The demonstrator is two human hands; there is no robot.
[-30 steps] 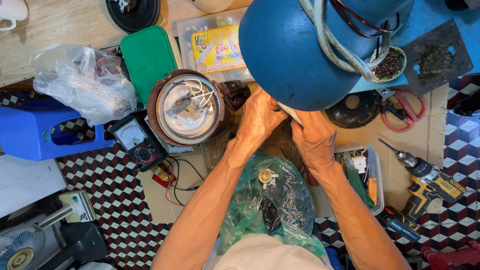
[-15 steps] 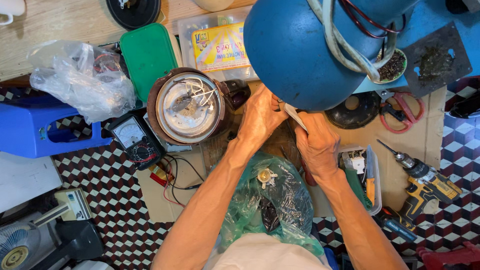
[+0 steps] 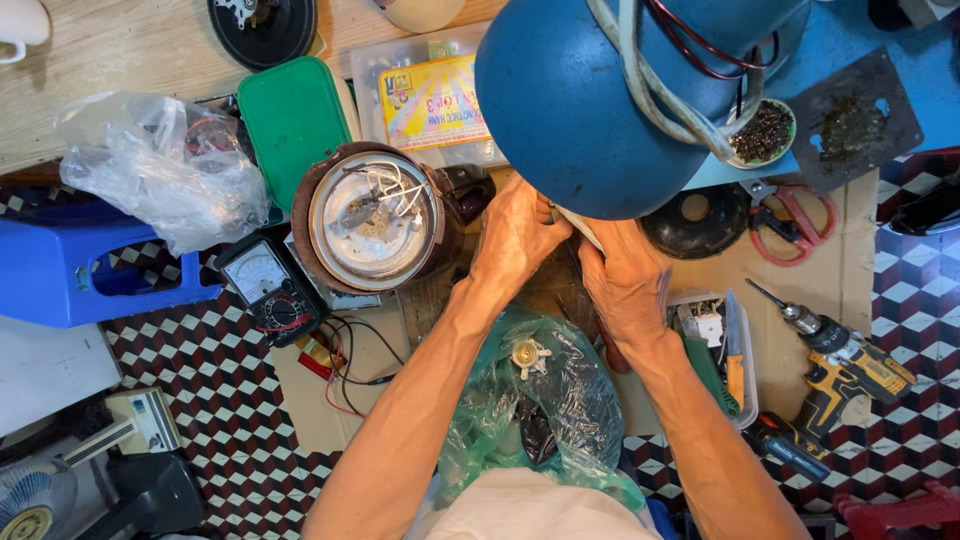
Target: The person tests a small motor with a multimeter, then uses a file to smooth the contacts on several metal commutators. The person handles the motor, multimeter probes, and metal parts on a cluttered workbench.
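A big round blue appliance body (image 3: 590, 95) with a grey cord and red wires draped over it fills the top middle. Both hands work at its lower edge. My left hand (image 3: 515, 240) has its fingers curled around a small pale part under the blue body. My right hand (image 3: 625, 280) grips the same spot from the right, fingers tucked under. What lies between the fingers is mostly hidden. A green plastic bag (image 3: 535, 400) with small metal parts lies between my forearms.
An upturned round brown appliance base (image 3: 370, 215) with exposed wires sits to the left, beside an analogue multimeter (image 3: 270, 290). A green lid (image 3: 295, 125), a clear plastic bag (image 3: 160, 165), a blue stool (image 3: 70, 275), red scissors (image 3: 790, 215), a yellow cordless drill (image 3: 845, 365) and a tool tray (image 3: 725, 350) surround them.
The two hands have closed in together under the blue body; the right hand shifted slightly left and its fingers curled tighter. The blue body barely moved.
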